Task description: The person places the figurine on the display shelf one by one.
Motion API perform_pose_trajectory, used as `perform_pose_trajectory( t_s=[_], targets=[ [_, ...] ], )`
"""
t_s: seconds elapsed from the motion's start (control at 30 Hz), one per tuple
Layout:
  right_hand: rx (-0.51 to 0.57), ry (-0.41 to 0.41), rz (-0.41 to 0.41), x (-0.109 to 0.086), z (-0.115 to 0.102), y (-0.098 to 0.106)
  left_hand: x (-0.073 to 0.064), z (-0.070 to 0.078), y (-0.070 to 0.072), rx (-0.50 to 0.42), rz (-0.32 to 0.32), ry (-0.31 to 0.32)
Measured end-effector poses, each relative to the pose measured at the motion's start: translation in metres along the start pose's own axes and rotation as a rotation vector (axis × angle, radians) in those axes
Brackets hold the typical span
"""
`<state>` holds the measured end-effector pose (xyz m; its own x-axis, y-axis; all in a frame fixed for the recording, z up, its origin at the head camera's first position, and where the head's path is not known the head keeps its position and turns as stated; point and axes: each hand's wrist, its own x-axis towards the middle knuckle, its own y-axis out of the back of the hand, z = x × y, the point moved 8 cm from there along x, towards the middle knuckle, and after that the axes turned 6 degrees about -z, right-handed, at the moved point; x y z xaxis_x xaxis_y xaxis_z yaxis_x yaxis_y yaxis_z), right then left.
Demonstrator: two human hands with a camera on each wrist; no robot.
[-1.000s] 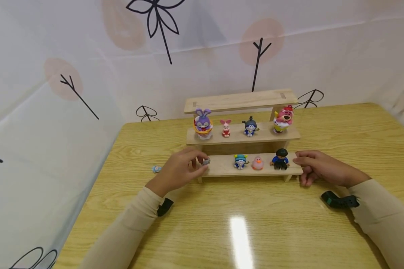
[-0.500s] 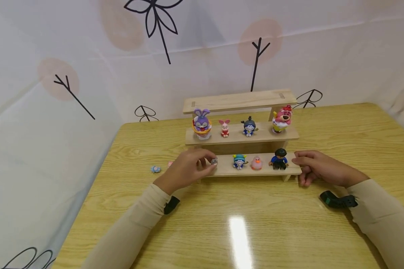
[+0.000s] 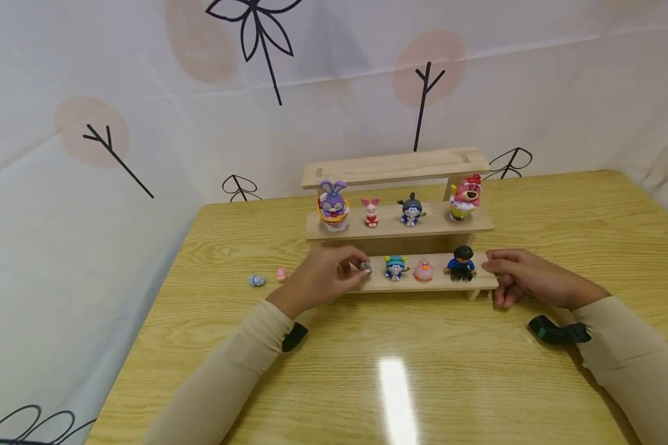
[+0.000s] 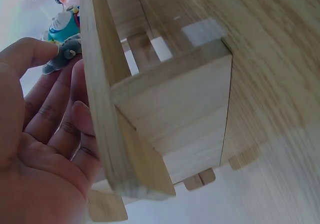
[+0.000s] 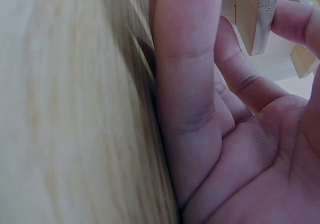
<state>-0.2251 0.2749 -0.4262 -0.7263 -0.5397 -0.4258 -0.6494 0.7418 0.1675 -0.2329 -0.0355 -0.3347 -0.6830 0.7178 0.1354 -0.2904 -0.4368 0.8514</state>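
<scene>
In the head view my left hand (image 3: pixel 324 278) pinches a tiny grey figurine (image 3: pixel 365 267) between thumb and fingertips, over the left part of the lowest shelf board. The left wrist view shows the same grey figurine (image 4: pixel 65 55) beside the board's edge, close to a figurine in a teal hat (image 4: pixel 62 29). To its right on that board sit the teal-hatted figurine (image 3: pixel 395 268), a pink duck (image 3: pixel 423 270) and a black-haired toy figure in blue (image 3: pixel 461 264). My right hand (image 3: pixel 534 278) holds the right end of the wooden stepped shelf (image 3: pixel 484 281), its lower fingers near the table.
The middle board carries a purple rabbit (image 3: pixel 333 205), a small piglet (image 3: pixel 370 212), a dark-haired figurine (image 3: pixel 411 210) and a pink bear (image 3: pixel 466 198). Left on the table lie a blue figurine (image 3: pixel 257 280) and a pink one (image 3: pixel 281 274). A patterned cloth (image 3: pixel 334 111) hangs behind.
My left hand has moved right along the lowest board with the grey figurine, closer to the teal-hatted one. The pink figurine on the table has come into sight. My right hand stays put.
</scene>
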Motion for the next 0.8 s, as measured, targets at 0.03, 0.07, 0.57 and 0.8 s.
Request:
perform_pose_trajectory(
  t_s=[0.03,0.07,0.57,0.8],
  targets=[
    [-0.001,-0.001,-0.001,0.0000,0.0001,-0.0001,0.0008,0.0000,-0.0011,-0.001,-0.001,-0.005],
    [-0.002,-0.001,-0.002,0.0001,0.0002,-0.0001,0.0014,-0.0001,-0.0021,-0.001,-0.001,-0.008],
    [-0.014,0.020,-0.009,0.0005,-0.0010,-0.0011,0.0053,-0.0012,-0.0082,0.035,-0.013,-0.001],
    [-0.015,0.016,-0.006,-0.0001,-0.0009,-0.0007,0.0059,-0.0014,-0.0099,0.048,-0.027,0.006]
  ],
)
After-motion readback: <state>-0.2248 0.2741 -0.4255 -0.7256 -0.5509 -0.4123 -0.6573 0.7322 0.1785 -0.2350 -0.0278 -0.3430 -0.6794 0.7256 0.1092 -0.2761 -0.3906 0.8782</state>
